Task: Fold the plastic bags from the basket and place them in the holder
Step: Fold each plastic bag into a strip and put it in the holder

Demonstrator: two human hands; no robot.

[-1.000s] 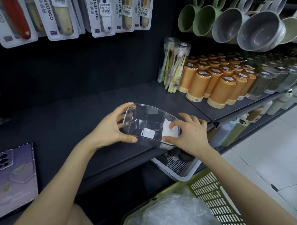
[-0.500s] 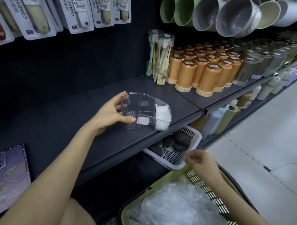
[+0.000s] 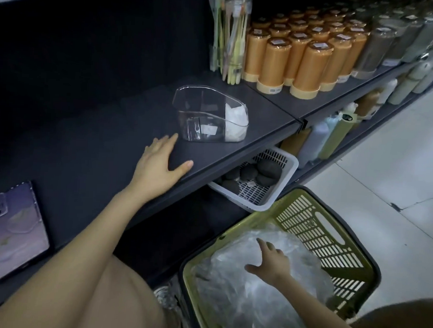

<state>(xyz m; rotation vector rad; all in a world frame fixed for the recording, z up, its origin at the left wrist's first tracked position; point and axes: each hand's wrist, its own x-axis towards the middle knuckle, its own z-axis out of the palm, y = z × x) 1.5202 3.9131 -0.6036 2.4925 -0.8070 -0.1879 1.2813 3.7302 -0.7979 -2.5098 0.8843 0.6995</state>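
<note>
A clear plastic holder (image 3: 207,114) stands on the dark shelf (image 3: 100,139), with a folded white bag (image 3: 233,120) at its right end. My left hand (image 3: 161,164) rests flat on the shelf just in front of the holder, fingers spread, apart from it. On the floor below sits a green slatted basket (image 3: 314,225) filled with crumpled clear plastic bags (image 3: 249,289). My right hand (image 3: 273,263) lies on top of those bags with its fingers spread.
Orange canisters (image 3: 302,61) and a clear toothbrush pack (image 3: 231,38) stand at the shelf's back right. A white basket (image 3: 278,191) with dark round items juts out under the shelf. A phone (image 3: 11,231) lies at the left.
My left hand let go of the holder and came down flat on the shelf. My right hand dropped from the basket's rim onto the bags inside. The view tilted downward.
</note>
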